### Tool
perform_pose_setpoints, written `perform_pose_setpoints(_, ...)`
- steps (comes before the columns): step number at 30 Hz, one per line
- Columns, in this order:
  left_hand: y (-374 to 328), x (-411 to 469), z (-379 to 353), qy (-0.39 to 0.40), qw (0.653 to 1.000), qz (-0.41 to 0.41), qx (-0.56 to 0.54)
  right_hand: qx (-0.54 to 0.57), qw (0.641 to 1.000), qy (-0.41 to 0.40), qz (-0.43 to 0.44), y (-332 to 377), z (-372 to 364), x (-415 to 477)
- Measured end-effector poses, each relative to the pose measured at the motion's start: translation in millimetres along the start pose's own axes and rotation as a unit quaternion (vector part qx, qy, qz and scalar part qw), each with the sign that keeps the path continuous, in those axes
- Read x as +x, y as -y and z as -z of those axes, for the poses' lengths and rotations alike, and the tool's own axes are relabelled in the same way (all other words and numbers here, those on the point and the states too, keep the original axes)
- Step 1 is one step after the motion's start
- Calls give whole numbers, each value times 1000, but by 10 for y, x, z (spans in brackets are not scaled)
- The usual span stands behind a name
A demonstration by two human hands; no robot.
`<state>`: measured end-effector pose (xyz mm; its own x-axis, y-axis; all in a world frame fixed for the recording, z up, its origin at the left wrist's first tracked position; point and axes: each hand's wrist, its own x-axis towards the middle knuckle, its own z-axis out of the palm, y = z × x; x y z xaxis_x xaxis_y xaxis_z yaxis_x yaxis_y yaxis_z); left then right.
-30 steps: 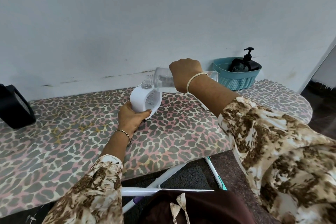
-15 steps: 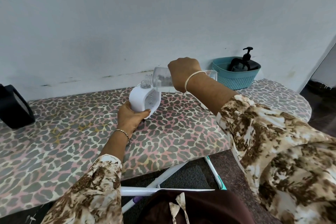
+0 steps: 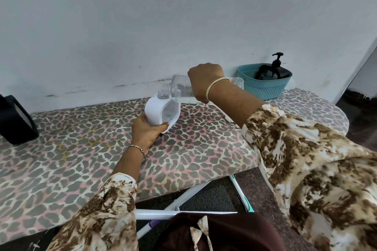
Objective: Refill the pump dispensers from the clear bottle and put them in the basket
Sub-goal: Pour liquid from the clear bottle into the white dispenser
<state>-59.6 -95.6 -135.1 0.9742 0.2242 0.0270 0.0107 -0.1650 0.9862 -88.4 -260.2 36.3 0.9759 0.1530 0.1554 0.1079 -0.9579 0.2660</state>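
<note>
Your right fingers point(image 3: 196, 75) are wrapping the tilted bottle point(image 3: 180, 87), mouth over the dispenser point(image 3: 157, 114) neck for pouring, while your left hand point(image 3: 144, 132) is gripping that dispenser steady on the board point(image 3: 81, 149).

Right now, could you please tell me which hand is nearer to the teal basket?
The right. The right hand grips the clear bottle just left of the teal basket, while the left hand holds the white dispenser farther left, nearer the person.
</note>
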Motion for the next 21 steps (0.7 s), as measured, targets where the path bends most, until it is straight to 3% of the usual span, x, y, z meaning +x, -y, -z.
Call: perform_pose_setpoints(21,-5,-1,12,-1,1000,11,17,-6,1000,18,9,9,57,-4)
